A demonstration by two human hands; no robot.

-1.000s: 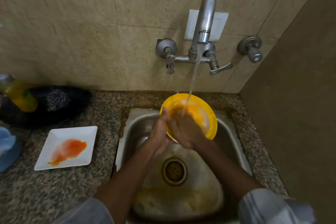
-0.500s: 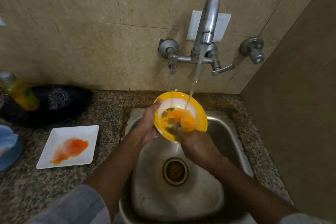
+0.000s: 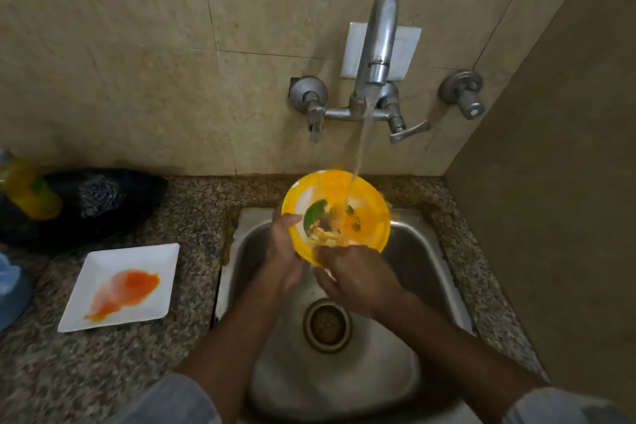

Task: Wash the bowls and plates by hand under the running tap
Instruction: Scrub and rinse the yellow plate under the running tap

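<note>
A yellow bowl (image 3: 370, 203) is held tilted over the steel sink (image 3: 420, 251), under the stream from the wall tap (image 3: 377, 45). Orange water, a green leaf and food bits swirl inside it. My left hand (image 3: 284, 251) grips the bowl's left rim. At the bowl's near rim is my right hand (image 3: 358, 277), fingertips on the edge and partly under it. A square white plate (image 3: 103, 268) smeared with orange sauce lies on the counter left of the sink.
The granite counter (image 3: 192, 217) surrounds the sink, with the drain (image 3: 327, 323) below my hands. A black bag (image 3: 96, 203), a yellow bottle (image 3: 31, 193) and a blue object (image 3: 12, 289) sit at far left. A brown wall (image 3: 557, 182) closes the right side.
My right hand has come out of the bowl's inside to its near rim. The bowl has tipped more upward, showing a leaf and food bits. The cloudy water in the sink has drained.
</note>
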